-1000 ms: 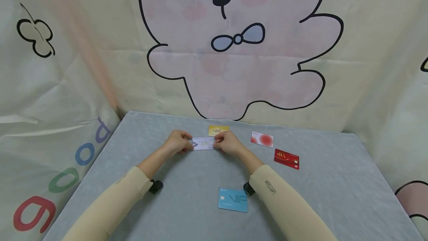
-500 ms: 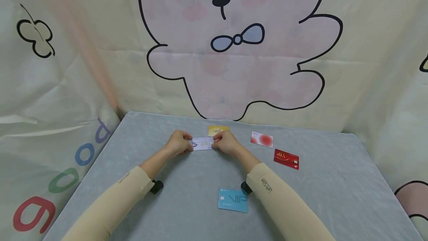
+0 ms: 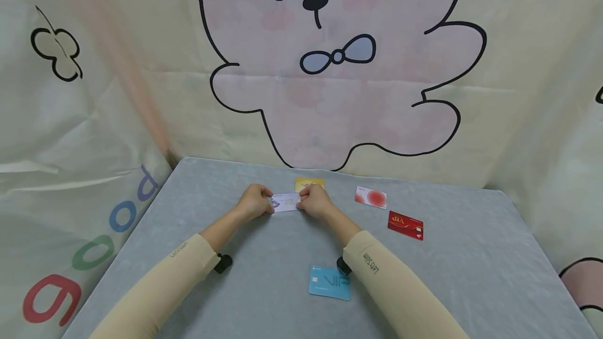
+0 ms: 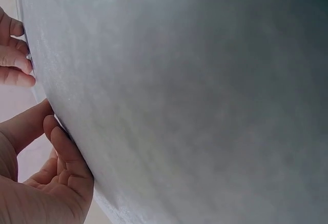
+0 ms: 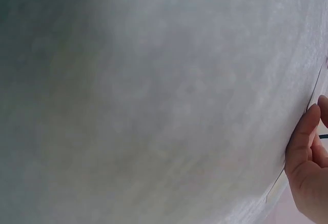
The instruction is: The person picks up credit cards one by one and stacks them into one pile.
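A pale lilac card (image 3: 285, 202) with lettering and a small dark motif lies between the two hands near the back of the table in the head view. My left hand (image 3: 255, 201) pinches its left end with thumb and fingers. At the other end, my right hand (image 3: 316, 202) holds the card's right edge, and its fingers hide that end. Whether the card touches the cloth, I cannot tell. Just behind it lies a yellow card (image 3: 310, 182), partly covered by the right hand. In the left wrist view, both hands show at the left side, with curled fingers near the cloth.
Right of the hands lie a white card with a red circle (image 3: 371, 198) and a red VIP card (image 3: 405, 225). A blue VIP card (image 3: 329, 282) lies nearer, beside the right wrist's black camera (image 3: 344, 266). Grey cloth (image 3: 264, 297) covers the table; a printed curtain hangs behind.
My right hand and forearm have shifted slightly left, while my left hand stays at the card's left end. The whole head view has moved a little. The other cards stay put.
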Available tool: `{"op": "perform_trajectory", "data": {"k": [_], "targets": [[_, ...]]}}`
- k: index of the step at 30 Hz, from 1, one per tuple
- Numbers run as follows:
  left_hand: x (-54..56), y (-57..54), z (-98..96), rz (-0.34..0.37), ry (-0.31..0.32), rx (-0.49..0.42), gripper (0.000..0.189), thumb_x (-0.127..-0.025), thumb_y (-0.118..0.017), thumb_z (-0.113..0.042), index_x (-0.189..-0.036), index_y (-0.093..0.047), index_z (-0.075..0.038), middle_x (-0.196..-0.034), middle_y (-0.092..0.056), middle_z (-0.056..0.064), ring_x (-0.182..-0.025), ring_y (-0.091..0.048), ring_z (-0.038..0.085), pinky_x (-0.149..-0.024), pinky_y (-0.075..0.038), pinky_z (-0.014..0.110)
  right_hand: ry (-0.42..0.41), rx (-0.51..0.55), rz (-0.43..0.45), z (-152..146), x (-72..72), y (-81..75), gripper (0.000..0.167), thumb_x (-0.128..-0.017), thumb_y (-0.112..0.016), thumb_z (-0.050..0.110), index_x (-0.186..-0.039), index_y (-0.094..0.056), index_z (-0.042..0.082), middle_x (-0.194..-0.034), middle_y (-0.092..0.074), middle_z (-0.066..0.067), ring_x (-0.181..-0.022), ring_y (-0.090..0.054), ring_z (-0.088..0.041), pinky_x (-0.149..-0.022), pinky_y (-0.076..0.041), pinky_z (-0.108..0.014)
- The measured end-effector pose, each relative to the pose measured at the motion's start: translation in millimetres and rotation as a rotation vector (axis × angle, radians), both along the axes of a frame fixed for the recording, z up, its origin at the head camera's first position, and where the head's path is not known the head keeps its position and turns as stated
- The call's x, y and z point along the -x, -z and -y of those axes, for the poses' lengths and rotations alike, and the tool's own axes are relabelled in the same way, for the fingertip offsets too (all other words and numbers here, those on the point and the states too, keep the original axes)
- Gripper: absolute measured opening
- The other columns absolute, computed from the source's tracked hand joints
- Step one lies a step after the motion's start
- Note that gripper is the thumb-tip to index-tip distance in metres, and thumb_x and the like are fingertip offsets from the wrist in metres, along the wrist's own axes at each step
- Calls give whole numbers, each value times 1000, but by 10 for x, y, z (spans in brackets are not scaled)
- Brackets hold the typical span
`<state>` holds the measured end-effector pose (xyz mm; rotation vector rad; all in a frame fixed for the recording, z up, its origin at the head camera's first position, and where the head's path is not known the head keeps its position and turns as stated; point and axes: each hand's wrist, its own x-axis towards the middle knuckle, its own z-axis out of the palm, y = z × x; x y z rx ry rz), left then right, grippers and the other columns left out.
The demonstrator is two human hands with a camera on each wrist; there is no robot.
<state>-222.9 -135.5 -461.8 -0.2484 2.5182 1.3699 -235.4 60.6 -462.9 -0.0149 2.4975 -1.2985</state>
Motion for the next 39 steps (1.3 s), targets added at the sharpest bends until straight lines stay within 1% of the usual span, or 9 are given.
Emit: {"op": "perform_trajectory", "data": {"k": [5,11,18,22,25,28,31,35,39], "targets": [[-6,3,4,1,-4,7,45,-75,-80,14,-118,-68,4,-91,-64,12,-70,-55,18,-53,-45,25,26,14,7,7,-2,-7,30,-90,-77,-5,-118,-66,-6,-93,-58,-7,-80,-54,-16,-58,-46,-20],[-28,-14,8,0,5,-6,44,-76,-80,14,-118,-67,4,-94,-64,12,-73,-55,19,-54,-46,25,25,16,-3,7,-8,-30,34,-89,-77,-6,-120,-65,-8,-91,-58,-7,-73,-54,-14,-54,-46,-18],[-31,-22,-3,-10,3,6,43,-75,-78,16,-114,-65,2,-84,-58,10,-68,-52,18,-53,-44,26,16,24,-34,3,-30,-47,34,-87,-77,-8,-119,-65,-8,-91,-58,-7,-78,-54,-15,-56,-47,-18],[-40,-25,-5,-21,-1,27,41,-75,-78,14,-111,-65,0,-82,-58,8,-67,-52,18,-54,-44,27,28,27,-50,-3,-36,-52,31,-87,-76,-9,-116,-65,-7,-89,-58,-6,-78,-54,-15,-56,-47,-19],[-46,-20,-10,-35,0,40,39,-75,-76,13,-110,-65,-1,-82,-60,7,-68,-54,18,-55,-44,27,38,1,-79,-16,-37,-56,28,-86,-76,-6,-113,-67,-5,-87,-60,-4,-77,-55,-15,-60,-46,-20],[-50,-15,-15,-58,-11,6,40,-73,-74,15,-110,-67,1,-83,-62,8,-70,-55,18,-55,-45,26,45,4,-96,-37,-37,-61,27,-84,-77,-5,-111,-69,-4,-85,-63,-3,-78,-56,-13,-64,-45,-20],[-50,-10,9,-73,-18,-68,42,-73,-73,18,-112,-68,4,-85,-65,10,-72,-57,18,-57,-49,25,45,43,-86,-56,-33,-60,27,-85,-76,-4,-111,-69,-5,-84,-64,-2,-75,-57,-11,-62,-45,-20],[-51,-29,41,-62,-20,-165,44,-75,-73,21,-117,-68,7,-88,-66,12,-73,-60,18,-62,-55,27,38,102,-56,-75,-40,-79,28,-86,-74,-7,-113,-67,-8,-81,-67,-4,-65,-59,-10,-55,-45,-20],[-63,-77,31,-43,-19,-213,46,-76,-73,22,-120,-66,8,-87,-66,12,-71,-61,17,-63,-56,27,35,139,-24,-105,-46,-115,27,-88,-72,-8,-114,-65,-9,-81,-66,-6,-62,-59,-11,-54,-47,-21]]}}
